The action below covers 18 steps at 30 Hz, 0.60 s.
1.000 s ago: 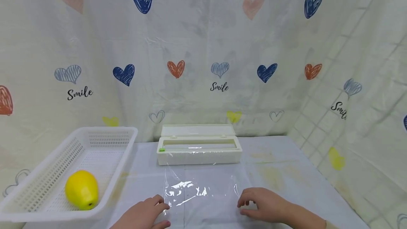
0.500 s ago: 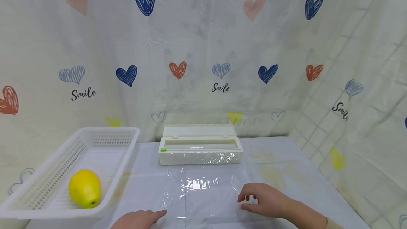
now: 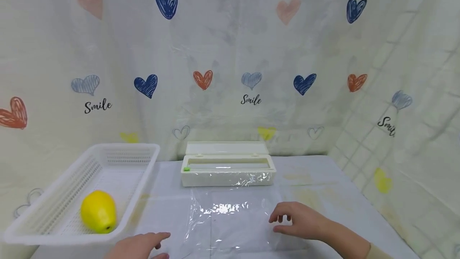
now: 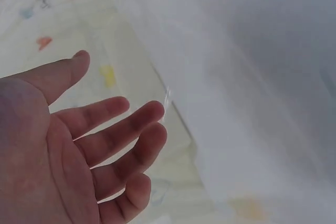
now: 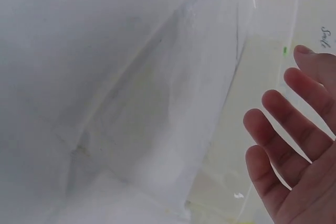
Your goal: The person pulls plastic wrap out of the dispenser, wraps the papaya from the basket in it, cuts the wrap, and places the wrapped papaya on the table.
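As clear, shiny plastic film [image 3: 230,221] spreads from an open, white rectangular box [image 3: 208,179] across the white-covered table [image 3: 320,171], a person's left hand [image 3: 138,246] and right hand [image 3: 300,220] hover near its 2 sides, relaxed and gripping nothing; nearby, I see a rounded yellow fruit [image 3: 98,212] in a white perforated plastic basket [image 3: 122,146].

Site: curtained-off nook, kitchen-like; home or otherwise, cannot tell. Evidence: hanging sheet [image 3: 223,31] printed with hearts and "Smile"; cloth-covered counter [image 3: 172,207]; film dispenser [image 3: 205,179]; perforated basket [image 3: 145,177] with yellow fruit [image 3: 98,212].
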Motion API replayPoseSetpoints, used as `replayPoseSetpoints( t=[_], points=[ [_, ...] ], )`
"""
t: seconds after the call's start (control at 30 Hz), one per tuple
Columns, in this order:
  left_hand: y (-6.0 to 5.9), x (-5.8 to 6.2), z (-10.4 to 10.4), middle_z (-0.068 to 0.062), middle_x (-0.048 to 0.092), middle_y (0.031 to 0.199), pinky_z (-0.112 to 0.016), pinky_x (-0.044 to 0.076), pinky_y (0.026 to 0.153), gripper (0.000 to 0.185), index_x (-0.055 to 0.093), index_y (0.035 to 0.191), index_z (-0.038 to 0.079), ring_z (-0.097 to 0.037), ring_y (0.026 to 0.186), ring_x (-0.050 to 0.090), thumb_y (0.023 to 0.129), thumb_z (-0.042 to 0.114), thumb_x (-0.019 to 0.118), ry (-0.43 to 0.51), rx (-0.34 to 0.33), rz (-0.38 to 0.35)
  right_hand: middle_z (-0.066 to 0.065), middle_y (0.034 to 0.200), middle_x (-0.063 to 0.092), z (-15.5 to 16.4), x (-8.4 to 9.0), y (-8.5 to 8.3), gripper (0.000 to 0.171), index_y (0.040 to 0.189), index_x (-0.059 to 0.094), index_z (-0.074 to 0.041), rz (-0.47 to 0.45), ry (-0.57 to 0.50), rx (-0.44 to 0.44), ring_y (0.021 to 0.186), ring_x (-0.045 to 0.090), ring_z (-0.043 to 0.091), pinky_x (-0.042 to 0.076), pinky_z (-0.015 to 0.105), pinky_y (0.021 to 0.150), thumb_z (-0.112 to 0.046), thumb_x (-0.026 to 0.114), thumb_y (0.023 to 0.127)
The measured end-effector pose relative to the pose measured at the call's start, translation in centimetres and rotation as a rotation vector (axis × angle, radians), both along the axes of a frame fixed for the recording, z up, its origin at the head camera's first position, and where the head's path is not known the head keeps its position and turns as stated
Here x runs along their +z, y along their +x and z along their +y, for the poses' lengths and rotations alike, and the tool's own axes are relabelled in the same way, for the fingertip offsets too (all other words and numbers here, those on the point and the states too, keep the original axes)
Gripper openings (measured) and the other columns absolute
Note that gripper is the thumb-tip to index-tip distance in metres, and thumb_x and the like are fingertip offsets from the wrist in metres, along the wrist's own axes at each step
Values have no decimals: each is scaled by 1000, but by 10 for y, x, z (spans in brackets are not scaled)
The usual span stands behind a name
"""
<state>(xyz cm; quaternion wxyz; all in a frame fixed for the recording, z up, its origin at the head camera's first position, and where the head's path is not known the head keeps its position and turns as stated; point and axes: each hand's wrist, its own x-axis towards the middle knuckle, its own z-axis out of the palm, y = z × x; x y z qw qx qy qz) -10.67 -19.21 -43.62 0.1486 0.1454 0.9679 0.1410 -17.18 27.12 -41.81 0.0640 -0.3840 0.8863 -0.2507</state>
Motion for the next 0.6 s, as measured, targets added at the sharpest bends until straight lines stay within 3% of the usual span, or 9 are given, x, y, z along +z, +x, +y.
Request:
replayPoseSetpoints(
  t=[0.1,0.17,0.27,0.4,0.6],
  points=[
    [3,29,-20,16,65,94,-33,52,68,50,67,123,25,-4,73,54,83,55,72,32,59,86,-16,100,66,0,4,-7,17,105,69,-24,11,-44,9,86,60,7,53,28,70,-34,73,91],
    [3,48,-33,18,64,97,-32,52,69,47,67,121,32,-4,76,54,80,53,75,53,141,81,-16,100,65,0,7,-14,19,106,69,-24,9,-72,1,86,61,8,53,29,70,-32,74,90],
    [3,66,-61,20,62,101,-28,51,70,43,66,120,36,-1,81,54,80,47,78,87,136,184,-14,100,66,1,13,-29,24,110,70,-21,-24,-102,-63,87,62,12,53,29,71,-30,76,88],
    [-7,84,-99,16,63,110,-28,51,74,41,66,122,30,-2,90,56,83,36,78,111,52,287,-9,102,67,7,18,-58,32,114,71,-18,-32,-124,-178,88,61,12,52,26,72,-32,77,86],
    [-36,102,-135,-1,64,121,-49,53,88,39,67,120,23,-29,107,59,83,15,78,113,74,101,7,114,66,21,17,-98,44,123,69,-14,-89,-143,-364,94,60,17,53,29,73,-36,78,85]
  ],
)
